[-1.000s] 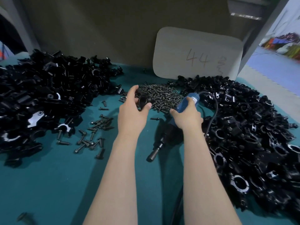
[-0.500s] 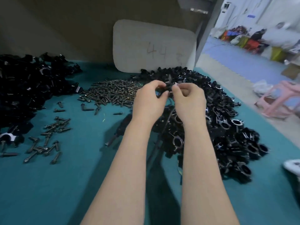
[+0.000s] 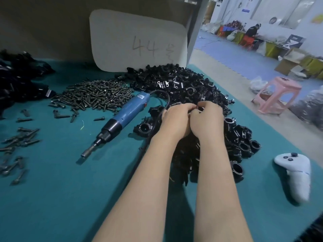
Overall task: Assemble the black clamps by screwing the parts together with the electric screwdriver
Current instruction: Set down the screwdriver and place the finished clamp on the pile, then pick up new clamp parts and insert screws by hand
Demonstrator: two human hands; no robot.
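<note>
My left hand point(image 3: 176, 119) and my right hand point(image 3: 207, 119) meet over the right-hand pile of black clamp parts point(image 3: 188, 88). Between their curled fingertips they pinch a small black clamp part point(image 3: 199, 109), which is mostly hidden. The blue electric screwdriver point(image 3: 122, 116) lies loose on the teal table point(image 3: 52, 189) left of my hands, bit pointing toward me, its black cable looping back under my left wrist. A heap of dark screws point(image 3: 94, 96) sits behind it.
Another pile of black parts point(image 3: 19, 81) fills the far left, with loose screws point(image 3: 15, 145) scattered below it. A white handheld controller point(image 3: 295, 173) lies at the right table edge. A white card marked 44 point(image 3: 138, 41) leans against the back wall. A pink stool point(image 3: 277, 95) stands beyond.
My right hand let go of the screwdriver, which now lies on the table. Both hands came together over the right pile and pinch a small part. The view swung rightward.
</note>
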